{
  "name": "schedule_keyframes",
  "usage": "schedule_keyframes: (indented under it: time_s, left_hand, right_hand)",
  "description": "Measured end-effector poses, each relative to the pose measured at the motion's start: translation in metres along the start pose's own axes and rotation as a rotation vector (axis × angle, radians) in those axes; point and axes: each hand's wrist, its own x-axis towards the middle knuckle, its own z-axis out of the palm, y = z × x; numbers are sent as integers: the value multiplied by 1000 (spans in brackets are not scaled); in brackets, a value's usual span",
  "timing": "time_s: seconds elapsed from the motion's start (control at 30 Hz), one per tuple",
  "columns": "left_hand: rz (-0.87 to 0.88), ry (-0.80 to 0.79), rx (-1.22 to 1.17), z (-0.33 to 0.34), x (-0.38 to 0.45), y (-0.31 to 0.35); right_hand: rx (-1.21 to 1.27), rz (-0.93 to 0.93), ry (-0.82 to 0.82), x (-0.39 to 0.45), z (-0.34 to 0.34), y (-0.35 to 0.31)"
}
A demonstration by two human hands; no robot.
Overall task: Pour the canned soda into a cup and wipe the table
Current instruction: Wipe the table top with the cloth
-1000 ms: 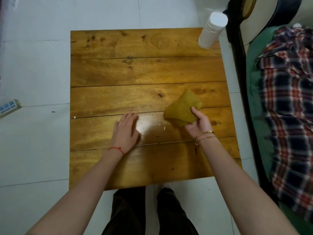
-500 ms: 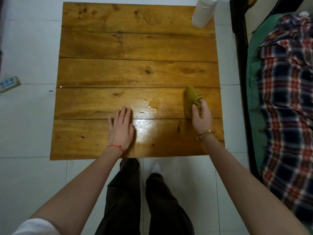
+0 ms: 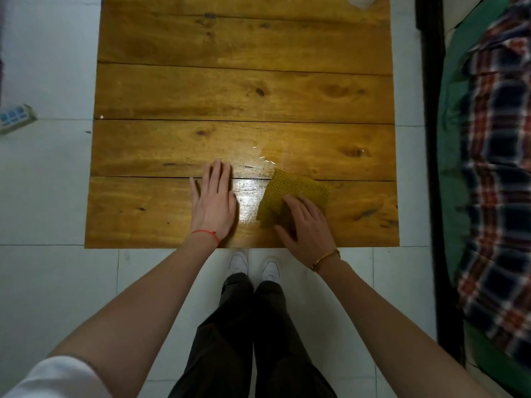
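left hand (image 3: 213, 203): flat, fingers straight | right hand (image 3: 305, 224): pressing down (fingers spread)

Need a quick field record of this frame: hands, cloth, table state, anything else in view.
left hand: flat on the table, fingers straight, holding nothing
right hand: pressing on the cloth, fingers spread over its near part
cloth: yellow-green, folded, lying on the near right part of the table
table: wooden planks, with a wet shiny patch just beyond the cloth
white container: at the far right edge, mostly cut off
floor: white tiles
bed: on the right, plaid fabric on it
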Motion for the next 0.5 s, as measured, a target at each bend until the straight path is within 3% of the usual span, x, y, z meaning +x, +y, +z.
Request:
schedule_keyframes:
  time_s: [0.5]
  left_hand:
    - [34,109,78,18,52,-13]
  right_hand:
    - [-285,84,56,39,38,8]
